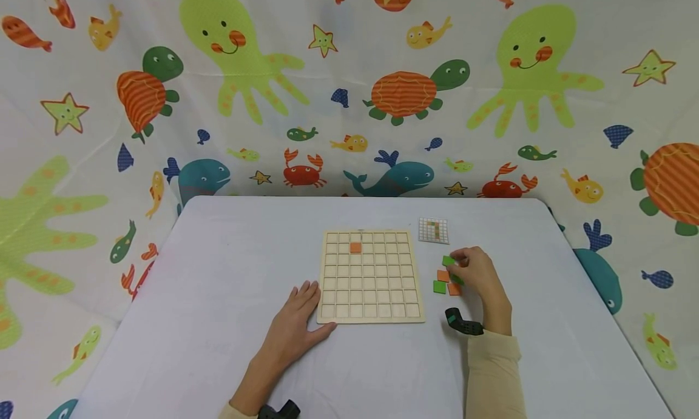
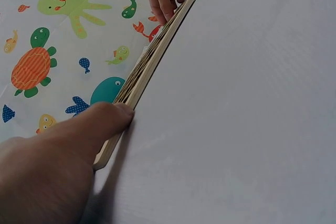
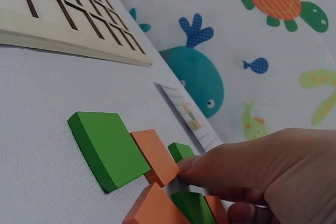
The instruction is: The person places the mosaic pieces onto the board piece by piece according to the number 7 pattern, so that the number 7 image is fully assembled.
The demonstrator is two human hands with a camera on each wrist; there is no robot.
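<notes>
A square wooden grid board [image 1: 371, 318] lies on the table with one orange tile [image 1: 355, 247] in a cell near its far side. Fingers outstretched, my left hand [image 1: 292, 322] rests along the board's left edge, its thumb at the near-left corner. To the board's right, my right hand [image 1: 480, 276] reaches down over a small group of tiles. Its thumb and index fingertips are right at the far green tile [image 1: 448, 260]; I cannot tell whether they pinch it. Another green tile [image 3: 107, 148] and orange tiles [image 3: 156, 156] lie beside the hand, some partly hidden under it.
A small card [image 1: 434, 230] printed with a coloured grid pattern lies beyond the tiles, right of the board. The white-covered table [image 1: 246, 237] ends at a hanging cloth [image 1: 349, 43] with sea animals. Dark straps with devices sit on both wrists.
</notes>
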